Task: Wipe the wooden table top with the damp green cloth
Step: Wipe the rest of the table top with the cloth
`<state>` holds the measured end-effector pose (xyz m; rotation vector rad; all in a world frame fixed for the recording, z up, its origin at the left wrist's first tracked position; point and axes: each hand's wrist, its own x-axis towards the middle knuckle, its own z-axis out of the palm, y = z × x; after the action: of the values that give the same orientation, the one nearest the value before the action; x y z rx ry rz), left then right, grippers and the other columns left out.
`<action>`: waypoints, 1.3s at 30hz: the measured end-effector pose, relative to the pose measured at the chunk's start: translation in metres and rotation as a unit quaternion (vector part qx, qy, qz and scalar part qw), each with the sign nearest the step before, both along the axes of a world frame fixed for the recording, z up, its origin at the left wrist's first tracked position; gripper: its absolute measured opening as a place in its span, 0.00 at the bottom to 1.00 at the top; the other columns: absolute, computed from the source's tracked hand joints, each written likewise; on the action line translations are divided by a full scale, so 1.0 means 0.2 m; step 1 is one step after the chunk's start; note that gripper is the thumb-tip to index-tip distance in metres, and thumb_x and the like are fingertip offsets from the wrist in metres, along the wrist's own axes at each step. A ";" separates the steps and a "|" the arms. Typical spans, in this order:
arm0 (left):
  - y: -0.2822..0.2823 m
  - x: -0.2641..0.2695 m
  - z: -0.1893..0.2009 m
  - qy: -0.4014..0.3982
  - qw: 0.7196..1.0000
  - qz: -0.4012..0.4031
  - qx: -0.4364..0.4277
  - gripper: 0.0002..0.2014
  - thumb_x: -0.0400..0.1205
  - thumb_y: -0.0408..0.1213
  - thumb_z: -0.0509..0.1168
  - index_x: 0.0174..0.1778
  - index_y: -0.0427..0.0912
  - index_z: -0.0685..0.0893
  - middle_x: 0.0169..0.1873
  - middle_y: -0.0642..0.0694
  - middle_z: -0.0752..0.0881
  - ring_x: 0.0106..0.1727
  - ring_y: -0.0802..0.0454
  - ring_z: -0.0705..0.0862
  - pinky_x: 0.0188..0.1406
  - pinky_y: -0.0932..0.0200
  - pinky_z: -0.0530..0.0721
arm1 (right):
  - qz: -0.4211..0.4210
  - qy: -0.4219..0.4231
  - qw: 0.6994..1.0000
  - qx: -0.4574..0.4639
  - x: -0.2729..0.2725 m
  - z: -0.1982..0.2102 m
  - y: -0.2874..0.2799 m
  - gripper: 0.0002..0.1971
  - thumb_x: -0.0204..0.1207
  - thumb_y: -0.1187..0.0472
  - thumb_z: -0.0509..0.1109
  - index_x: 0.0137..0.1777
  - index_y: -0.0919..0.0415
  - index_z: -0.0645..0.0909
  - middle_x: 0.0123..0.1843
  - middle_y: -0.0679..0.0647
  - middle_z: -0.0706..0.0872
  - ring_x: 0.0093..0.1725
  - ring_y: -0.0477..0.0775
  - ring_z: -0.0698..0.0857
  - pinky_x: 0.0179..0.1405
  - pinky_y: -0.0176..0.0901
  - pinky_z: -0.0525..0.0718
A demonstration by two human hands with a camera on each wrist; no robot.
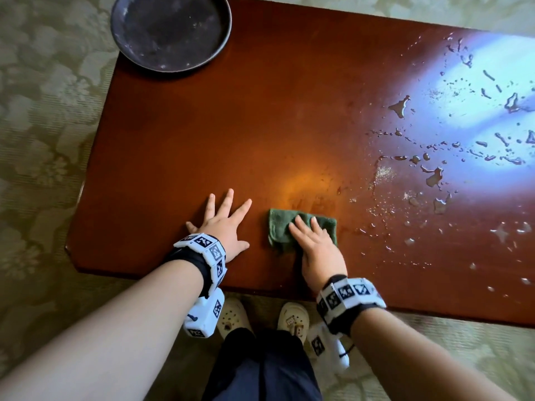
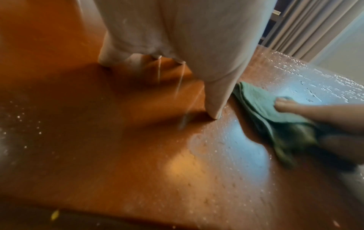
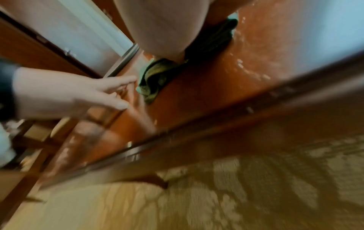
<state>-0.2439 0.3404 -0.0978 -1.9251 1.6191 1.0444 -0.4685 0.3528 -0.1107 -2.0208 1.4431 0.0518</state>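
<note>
The folded green cloth [image 1: 278, 227] lies on the reddish wooden table top [image 1: 202, 140] near its front edge. My right hand [image 1: 314, 244] presses flat on the cloth with straight fingers. My left hand [image 1: 225, 224] rests flat on the bare wood just left of the cloth, fingers spread. In the left wrist view the cloth [image 2: 262, 107] shows under the right hand [image 2: 315, 113], with my left hand [image 2: 177, 38] above the wood. The right wrist view is blurred and shows the cloth [image 3: 157, 77] beneath my right palm [image 3: 163, 26], beside the left hand [image 3: 78, 93].
A dark round plate [image 1: 170, 30] sits at the table's far left corner. Water drops and puddles [image 1: 434, 175] with pale crumbs cover the right half of the table. Patterned carpet [image 1: 43, 111] surrounds the table. My feet [image 1: 260, 316] stand at the front edge.
</note>
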 end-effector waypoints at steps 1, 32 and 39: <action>0.00 0.00 -0.01 0.001 1.000 -0.001 0.000 0.44 0.81 0.54 0.69 0.82 0.74 0.42 0.82 0.60 0.27 0.84 0.44 0.28 0.72 0.15 0.54 | 0.022 -0.002 1.000 0.013 -0.01 0.00 0.08 0.39 0.70 0.77 0.57 0.80 0.51 0.59 0.82 0.44 0.54 0.81 0.53 0.44 0.79 0.50 0.43; 0.20 0.12 0.00 -0.022 1.000 0.016 -0.013 0.43 0.81 0.59 0.66 0.82 0.74 0.40 0.82 0.59 0.27 0.83 0.42 0.28 0.73 0.16 0.53 | 0.311 0.021 0.950 0.024 -0.25 0.00 0.41 0.36 0.60 0.60 0.69 0.73 0.49 0.68 0.75 0.42 0.73 0.74 0.55 0.72 0.67 0.53 0.75; 0.09 -0.04 0.02 -0.004 1.000 -0.019 -0.020 0.42 0.82 0.58 0.65 0.82 0.74 0.42 0.83 0.60 0.28 0.84 0.43 0.29 0.73 0.16 0.51 | 0.281 0.015 0.959 0.034 -0.32 0.01 0.12 0.25 0.75 0.56 0.55 0.74 0.51 0.71 0.76 0.45 0.72 0.77 0.59 0.66 0.70 0.62 0.72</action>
<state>-0.2524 0.3584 -0.0945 -1.9153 1.6772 0.9950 -0.5324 0.3767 -0.1086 -2.3141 0.8275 0.3676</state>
